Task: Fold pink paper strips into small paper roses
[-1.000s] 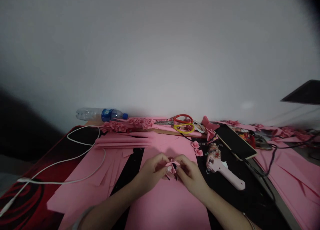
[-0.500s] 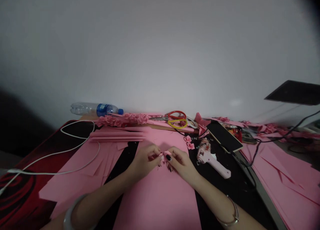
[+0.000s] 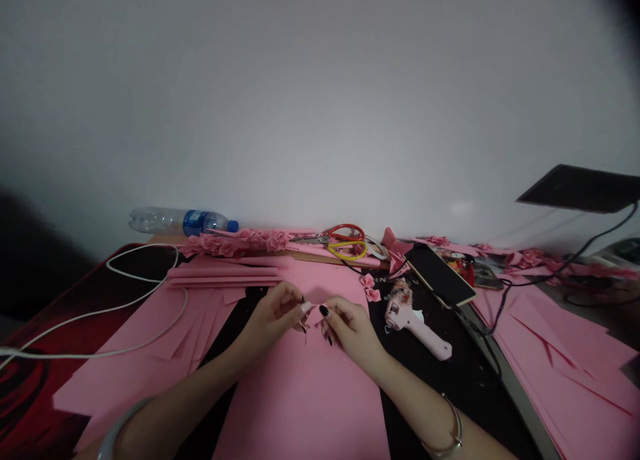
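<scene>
A small folded piece of pink paper (image 3: 315, 315) is pinched between my two hands, above a large pink paper sheet (image 3: 305, 393). My left hand (image 3: 274, 317) grips its left side with thumb and fingers. On the other side, the dark-nailed thumb of my right hand (image 3: 351, 327) presses it against the fingers. The fingertips partly hide its exact shape. Two small pink paper flowers (image 3: 370, 288) lie just beyond my right hand. A pink glue gun (image 3: 417, 323) rests on the black mat to the right.
Scissors (image 3: 347, 240) with red and yellow handles lie at the back, near a plastic bottle (image 3: 183, 221) on its side. A phone (image 3: 440, 273) sits behind the glue gun. Pink sheets (image 3: 135, 340) and a white cable (image 3: 95, 357) spread leftward; more sheets (image 3: 565, 353) lie right.
Both hands still hold the pink paper piece, whose flat face now shows more between the fingertips. The whole scene has shifted slightly left in view.
</scene>
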{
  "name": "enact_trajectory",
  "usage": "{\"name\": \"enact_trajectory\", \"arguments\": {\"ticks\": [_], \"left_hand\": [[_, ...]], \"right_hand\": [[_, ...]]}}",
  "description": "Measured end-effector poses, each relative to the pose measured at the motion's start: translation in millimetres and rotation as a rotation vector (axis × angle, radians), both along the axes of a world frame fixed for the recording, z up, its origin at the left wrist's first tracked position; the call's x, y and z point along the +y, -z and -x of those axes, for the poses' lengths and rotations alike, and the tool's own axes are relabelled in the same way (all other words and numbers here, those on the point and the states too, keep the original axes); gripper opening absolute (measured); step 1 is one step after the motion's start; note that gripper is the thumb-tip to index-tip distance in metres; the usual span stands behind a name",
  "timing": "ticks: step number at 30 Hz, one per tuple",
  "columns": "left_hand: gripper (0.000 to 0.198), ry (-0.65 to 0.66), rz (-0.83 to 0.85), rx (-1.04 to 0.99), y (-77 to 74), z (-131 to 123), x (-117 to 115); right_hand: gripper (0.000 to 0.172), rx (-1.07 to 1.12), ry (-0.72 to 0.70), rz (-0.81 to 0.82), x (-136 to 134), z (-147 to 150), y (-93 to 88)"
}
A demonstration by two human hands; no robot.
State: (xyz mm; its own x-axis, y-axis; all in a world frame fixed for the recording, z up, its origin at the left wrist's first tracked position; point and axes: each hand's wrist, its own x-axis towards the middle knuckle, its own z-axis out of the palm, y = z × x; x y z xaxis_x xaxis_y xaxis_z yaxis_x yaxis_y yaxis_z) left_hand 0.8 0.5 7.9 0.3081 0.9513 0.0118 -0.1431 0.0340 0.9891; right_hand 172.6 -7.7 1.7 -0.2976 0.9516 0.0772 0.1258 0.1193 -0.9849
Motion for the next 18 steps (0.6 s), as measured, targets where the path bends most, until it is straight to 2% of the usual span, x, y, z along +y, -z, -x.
{"name": "enact_trajectory", "arguments": {"ticks": [3, 6, 10, 14, 18], "left_hand": [[0.01, 0.019, 0.0, 0.015, -1.6, 1, 2], [0.009, 0.031, 0.01, 0.035, -0.6, -1, 4], [0.004, 0.015, 0.008, 0.099, 5.3, -4, 5], [0.003, 0.026, -0.056, 0.183, 13.3, -5, 2], [0.009, 0.034, -0.036, 0.25, 14.9, -3, -2]], "right_hand": [[0.022, -0.013, 0.027, 0.018, 2, -1, 0.6], [0.013, 0.028, 0.066, 0.04, 3, -1, 4.3], [0.018, 0.116, 0.085, 0.054, 3, -1, 10.0], [0.005, -0.113, 0.063, -0.064, 0, -4, 6.6], [0.01, -0.393, 0.022, -0.291, -2, -9, -0.7]]}}
